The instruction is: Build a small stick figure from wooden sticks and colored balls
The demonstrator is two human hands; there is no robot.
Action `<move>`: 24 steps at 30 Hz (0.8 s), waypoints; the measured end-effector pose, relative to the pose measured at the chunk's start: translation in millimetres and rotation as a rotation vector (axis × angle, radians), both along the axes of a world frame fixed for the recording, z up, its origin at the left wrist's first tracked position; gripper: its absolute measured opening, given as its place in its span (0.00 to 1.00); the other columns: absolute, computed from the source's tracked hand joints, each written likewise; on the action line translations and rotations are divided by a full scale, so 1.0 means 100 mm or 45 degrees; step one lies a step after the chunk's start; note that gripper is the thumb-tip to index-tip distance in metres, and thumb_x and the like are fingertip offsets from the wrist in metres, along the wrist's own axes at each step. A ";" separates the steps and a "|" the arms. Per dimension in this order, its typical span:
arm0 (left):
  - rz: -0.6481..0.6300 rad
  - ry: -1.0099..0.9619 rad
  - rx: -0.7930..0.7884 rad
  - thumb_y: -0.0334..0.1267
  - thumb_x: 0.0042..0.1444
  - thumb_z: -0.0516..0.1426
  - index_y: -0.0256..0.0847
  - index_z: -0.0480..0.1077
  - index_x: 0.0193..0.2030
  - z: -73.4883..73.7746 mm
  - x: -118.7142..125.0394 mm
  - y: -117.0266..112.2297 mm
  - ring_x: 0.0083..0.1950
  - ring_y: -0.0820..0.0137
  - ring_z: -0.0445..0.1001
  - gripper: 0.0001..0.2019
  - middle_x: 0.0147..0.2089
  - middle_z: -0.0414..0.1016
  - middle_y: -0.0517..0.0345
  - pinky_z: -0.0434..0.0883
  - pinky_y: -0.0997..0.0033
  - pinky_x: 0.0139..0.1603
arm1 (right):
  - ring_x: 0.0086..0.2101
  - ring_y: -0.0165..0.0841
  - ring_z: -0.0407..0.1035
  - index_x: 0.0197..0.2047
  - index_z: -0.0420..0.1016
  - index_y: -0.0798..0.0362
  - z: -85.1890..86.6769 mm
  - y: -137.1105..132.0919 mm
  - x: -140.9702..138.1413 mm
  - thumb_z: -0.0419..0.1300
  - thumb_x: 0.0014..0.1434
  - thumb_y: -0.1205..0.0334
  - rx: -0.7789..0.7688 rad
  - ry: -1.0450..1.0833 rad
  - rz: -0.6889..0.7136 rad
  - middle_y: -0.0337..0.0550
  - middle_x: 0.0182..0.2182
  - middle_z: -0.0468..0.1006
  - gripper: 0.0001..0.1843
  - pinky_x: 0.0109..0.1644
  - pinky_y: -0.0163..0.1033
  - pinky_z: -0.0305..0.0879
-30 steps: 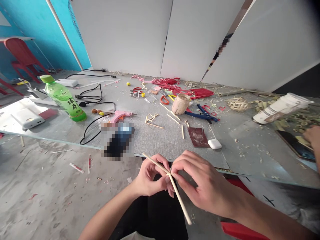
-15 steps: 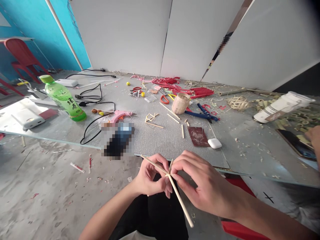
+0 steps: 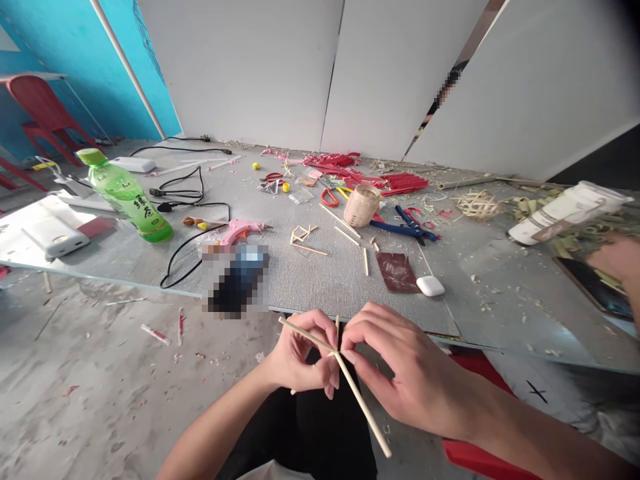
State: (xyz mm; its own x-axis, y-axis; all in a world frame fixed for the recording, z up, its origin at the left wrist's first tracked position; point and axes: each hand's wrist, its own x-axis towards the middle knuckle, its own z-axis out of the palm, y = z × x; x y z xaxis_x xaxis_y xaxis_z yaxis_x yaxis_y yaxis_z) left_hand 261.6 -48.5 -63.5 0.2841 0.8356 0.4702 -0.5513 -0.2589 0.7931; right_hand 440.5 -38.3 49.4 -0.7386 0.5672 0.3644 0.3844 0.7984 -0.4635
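Several thin wooden sticks [image 3: 363, 407] meet at one joint in front of my lap, fanning out in different directions. My left hand [image 3: 303, 353] is closed around this stick frame close to the joint, thumb and fingers pinching it. On the other side, my right hand [image 3: 400, 367] has its thumb and index finger pinched at the joint; what lies between those fingertips is too small to make out. Beyond the hands, a small glued stick frame [image 3: 304, 239] rests on the table, near loose sticks [image 3: 347, 236] and a pink glue gun [image 3: 243, 231].
On the grey table [image 3: 320, 280] lie a brown sandpaper piece [image 3: 397, 272], a white earbud case [image 3: 430, 286], blue pliers [image 3: 400, 230] and a bamboo cup [image 3: 361, 205]. A green bottle [image 3: 125, 195] stands left. Another person's hand [image 3: 617, 260] is at the right, by a phone [image 3: 593, 287].
The stick frame has turned slightly in my hands; its upper-left end dips a little. The other person's hand at the right has moved further into view, toward the left.
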 end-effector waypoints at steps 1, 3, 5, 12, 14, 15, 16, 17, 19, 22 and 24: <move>-0.009 -0.013 -0.001 0.36 0.64 0.65 0.39 0.65 0.40 -0.01 0.00 0.00 0.17 0.73 0.76 0.11 0.19 0.76 0.63 0.67 0.82 0.21 | 0.37 0.35 0.70 0.40 0.67 0.49 0.01 0.00 0.00 0.54 0.69 0.72 0.003 0.000 -0.001 0.41 0.35 0.77 0.08 0.44 0.42 0.68; -0.041 -0.060 -0.007 0.36 0.65 0.64 0.40 0.65 0.41 -0.02 -0.01 0.00 0.16 0.73 0.76 0.11 0.20 0.77 0.63 0.67 0.83 0.20 | 0.37 0.34 0.71 0.40 0.68 0.49 0.03 0.02 0.02 0.54 0.70 0.71 -0.004 0.001 -0.022 0.41 0.35 0.77 0.08 0.44 0.42 0.69; -0.082 -0.111 -0.013 0.35 0.66 0.63 0.40 0.64 0.42 -0.04 -0.03 0.00 0.16 0.73 0.75 0.10 0.21 0.78 0.62 0.68 0.82 0.19 | 0.37 0.34 0.71 0.40 0.68 0.49 0.04 0.04 0.05 0.55 0.70 0.70 -0.006 0.014 -0.063 0.41 0.35 0.77 0.07 0.43 0.41 0.69; -0.093 -0.116 -0.049 0.37 0.66 0.63 0.41 0.62 0.41 -0.02 -0.08 0.00 0.18 0.71 0.78 0.12 0.23 0.79 0.61 0.70 0.82 0.18 | 0.37 0.32 0.71 0.41 0.68 0.48 0.02 0.00 0.20 0.56 0.71 0.68 -0.091 0.072 -0.185 0.39 0.35 0.75 0.06 0.43 0.37 0.69; -0.104 -0.137 -0.051 0.37 0.67 0.63 0.42 0.61 0.42 -0.01 -0.09 0.00 0.18 0.70 0.79 0.12 0.24 0.80 0.61 0.71 0.82 0.18 | 0.37 0.32 0.72 0.41 0.69 0.47 -0.02 -0.09 0.28 0.56 0.72 0.66 -0.174 0.097 -0.258 0.39 0.36 0.76 0.05 0.43 0.36 0.71; -0.114 -0.152 -0.053 0.37 0.68 0.62 0.42 0.60 0.43 -0.01 -0.10 -0.01 0.19 0.69 0.79 0.12 0.24 0.80 0.61 0.71 0.81 0.18 | 0.38 0.32 0.73 0.42 0.69 0.47 -0.06 -0.15 0.33 0.56 0.72 0.65 -0.231 0.107 -0.312 0.39 0.36 0.76 0.05 0.43 0.35 0.72; -0.127 -0.169 -0.055 0.37 0.68 0.62 0.42 0.59 0.43 -0.01 -0.10 -0.01 0.19 0.69 0.80 0.12 0.25 0.80 0.62 0.71 0.82 0.18 | 0.38 0.32 0.74 0.42 0.70 0.47 -0.13 -0.21 0.39 0.55 0.72 0.63 -0.296 0.119 -0.373 0.40 0.36 0.77 0.05 0.43 0.34 0.73; -0.140 -0.185 -0.056 0.36 0.69 0.61 0.43 0.59 0.44 0.00 -0.11 -0.01 0.19 0.68 0.80 0.12 0.25 0.80 0.62 0.71 0.82 0.18 | 0.38 0.32 0.75 0.43 0.71 0.47 -0.22 -0.28 0.46 0.55 0.73 0.61 -0.370 0.129 -0.440 0.40 0.37 0.78 0.05 0.43 0.33 0.74; -0.156 -0.215 -0.053 0.36 0.69 0.61 0.43 0.58 0.46 0.00 -0.12 -0.01 0.20 0.68 0.81 0.12 0.25 0.81 0.62 0.71 0.83 0.19 | 0.37 0.33 0.78 0.46 0.73 0.46 -0.50 -0.43 0.61 0.54 0.73 0.59 -0.497 0.158 -0.562 0.40 0.36 0.80 0.07 0.41 0.32 0.77; -0.181 -0.274 -0.037 0.35 0.70 0.60 0.42 0.58 0.47 -0.01 -0.13 0.01 0.20 0.68 0.81 0.12 0.26 0.82 0.60 0.70 0.83 0.19 | 0.34 0.35 0.81 0.46 0.74 0.46 -1.15 -0.66 0.88 0.53 0.74 0.58 -0.508 0.215 -0.704 0.40 0.34 0.83 0.09 0.38 0.33 0.79; -0.198 -0.311 -0.027 0.34 0.69 0.60 0.42 0.58 0.48 -0.02 -0.12 0.04 0.19 0.68 0.80 0.12 0.26 0.82 0.60 0.69 0.83 0.18 | 0.30 0.39 0.81 0.42 0.75 0.45 -1.67 -0.84 1.06 0.55 0.72 0.55 -0.310 0.122 -0.914 0.40 0.31 0.83 0.09 0.30 0.37 0.78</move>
